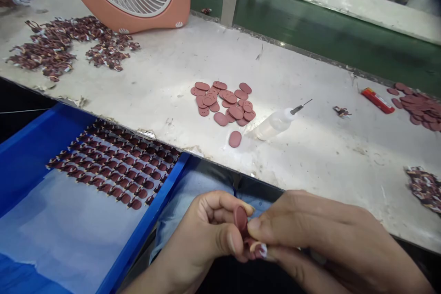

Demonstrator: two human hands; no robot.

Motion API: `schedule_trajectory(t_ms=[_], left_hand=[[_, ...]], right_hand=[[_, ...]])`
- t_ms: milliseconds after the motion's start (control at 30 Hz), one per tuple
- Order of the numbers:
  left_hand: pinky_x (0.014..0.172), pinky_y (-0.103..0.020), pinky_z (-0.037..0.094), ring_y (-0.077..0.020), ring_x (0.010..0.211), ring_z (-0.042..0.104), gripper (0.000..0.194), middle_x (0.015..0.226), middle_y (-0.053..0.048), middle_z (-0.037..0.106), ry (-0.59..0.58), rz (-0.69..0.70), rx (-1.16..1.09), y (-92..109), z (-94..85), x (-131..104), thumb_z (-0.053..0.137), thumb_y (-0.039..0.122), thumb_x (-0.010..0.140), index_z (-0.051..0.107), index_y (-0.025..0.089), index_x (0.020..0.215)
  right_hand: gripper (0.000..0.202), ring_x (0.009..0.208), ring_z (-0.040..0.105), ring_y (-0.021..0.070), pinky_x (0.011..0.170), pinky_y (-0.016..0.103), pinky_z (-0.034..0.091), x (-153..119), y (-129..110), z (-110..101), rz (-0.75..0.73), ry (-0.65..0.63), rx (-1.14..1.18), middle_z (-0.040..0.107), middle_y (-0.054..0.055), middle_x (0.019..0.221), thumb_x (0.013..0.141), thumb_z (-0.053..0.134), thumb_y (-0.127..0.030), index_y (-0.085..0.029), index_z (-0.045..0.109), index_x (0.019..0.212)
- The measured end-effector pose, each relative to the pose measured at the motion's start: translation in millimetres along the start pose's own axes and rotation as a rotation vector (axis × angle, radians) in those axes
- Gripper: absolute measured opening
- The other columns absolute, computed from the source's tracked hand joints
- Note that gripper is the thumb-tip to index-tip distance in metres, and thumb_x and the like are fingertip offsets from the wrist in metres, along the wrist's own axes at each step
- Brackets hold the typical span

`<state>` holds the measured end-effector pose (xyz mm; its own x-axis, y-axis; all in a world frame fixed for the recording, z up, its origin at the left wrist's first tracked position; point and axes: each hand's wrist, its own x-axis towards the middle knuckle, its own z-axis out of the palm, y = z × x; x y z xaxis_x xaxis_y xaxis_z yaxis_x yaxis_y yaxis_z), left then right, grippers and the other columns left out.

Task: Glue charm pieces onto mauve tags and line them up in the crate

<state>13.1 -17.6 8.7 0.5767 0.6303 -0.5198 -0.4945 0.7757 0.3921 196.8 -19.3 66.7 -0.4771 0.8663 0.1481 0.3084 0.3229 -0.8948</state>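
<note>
Near the bottom centre, my left hand [210, 234] pinches a reddish-brown oval disc [240, 218] between thumb and fingers. From the right, my right hand [310, 229] has its fingers closed on a small brown figure with a white tip [257, 250], which touches the lower part of the disc. Both hands are in front of the table's edge. Beyond them on the table [165, 78] lie a heap of oval discs [220, 119], a single disc [234, 139] and a clear bottle with a needle tip [274, 124].
An orange fan [138, 20] stands at the back, beside piled brown figures [51, 50]. A blue tray [175, 177] at lower left holds rows of assembled pieces [120, 167]. At right are a red lighter [377, 101], more discs [422, 108] and more figures [425, 188].
</note>
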Motion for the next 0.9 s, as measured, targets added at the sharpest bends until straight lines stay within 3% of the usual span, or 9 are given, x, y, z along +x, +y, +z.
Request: schedule_trajectory(t_ms=[467, 733, 900], left_hand=[[0.054, -0.016, 0.047, -0.0074, 0.052, 0.057, 0.041, 0.055, 0.003, 0.061, 0.028, 0.030, 0.076, 0.3, -0.6, -1.0, 0.087, 0.050, 0.056, 0.064, 0.016, 0.061], [0.054, -0.015, 0.051, -0.0063, 0.053, 0.060, 0.034, 0.061, 0.003, 0.066, 0.025, 0.015, -0.001, -0.3, -0.9, 1.4, 0.086, 0.045, 0.062, 0.073, 0.016, 0.075], [0.055, -0.013, 0.053, -0.0074, 0.060, 0.066, 0.025, 0.072, -0.001, 0.073, -0.036, 0.016, -0.078, -2.9, -7.8, 3.6, 0.080, 0.039, 0.073, 0.075, 0.016, 0.083]], right_hand=[[0.019, 0.074, 0.068, 0.0067, 0.071, 0.015, 0.055, 11.9, -4.9, 0.4, 0.048, -0.015, -0.049, 0.073, -0.004, 0.082, 0.087, 0.063, -0.003, -0.017, 0.067, 0.100], [0.017, 0.074, 0.066, 0.0050, 0.072, 0.013, 0.051, 11.7, -5.7, -2.3, 0.059, -0.017, -0.054, 0.072, -0.004, 0.082, 0.087, 0.062, 0.000, -0.017, 0.066, 0.088], [0.032, 0.082, 0.066, 0.0078, 0.077, 0.014, 0.052, 11.9, -3.8, -0.8, 0.043, 0.032, -0.058, 0.071, -0.001, 0.093, 0.082, 0.070, -0.006, -0.016, 0.064, 0.111]])
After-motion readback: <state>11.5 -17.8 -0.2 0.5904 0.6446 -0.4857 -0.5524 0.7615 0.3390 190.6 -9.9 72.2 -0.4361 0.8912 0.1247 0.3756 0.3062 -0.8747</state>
